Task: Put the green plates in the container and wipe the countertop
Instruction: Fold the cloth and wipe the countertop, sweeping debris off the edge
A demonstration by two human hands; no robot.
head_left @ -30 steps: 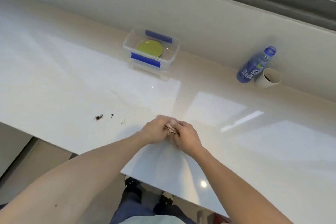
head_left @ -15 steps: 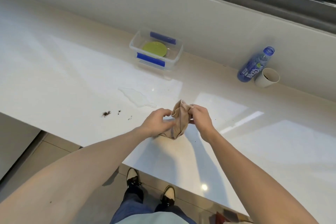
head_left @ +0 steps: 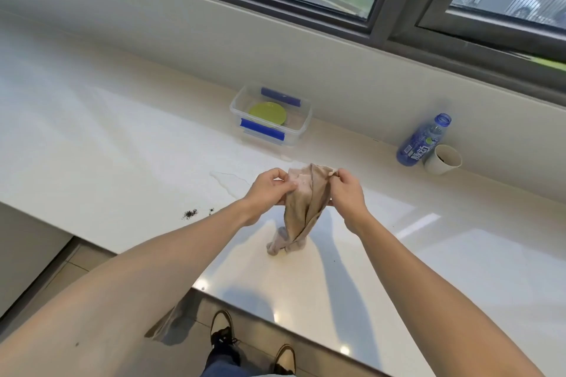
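A green plate point(head_left: 267, 113) lies inside a clear container point(head_left: 299, 131) with blue clips, at the back of the white countertop point(head_left: 122, 144). Both of my hands hold a beige cloth point(head_left: 301, 211) above the counter's middle. My left hand point(head_left: 269, 187) pinches its upper left edge and my right hand point(head_left: 346, 188) pinches its upper right edge. The cloth hangs down between them and its twisted lower end touches the counter. A small water puddle point(head_left: 228, 179) lies just left of my left hand. Dark crumbs point(head_left: 191, 213) sit near the front edge.
A blue bottle point(head_left: 424, 141) leans at the back right, beside a white paper cup point(head_left: 442, 160) lying on its side. A wall and window run behind the counter. The counter's front edge passes under my forearms, with floor and my shoes below.
My hands have risen and drawn apart, pulling the bunched cloth open so that it hangs longer. The view has tilted up, showing the window.
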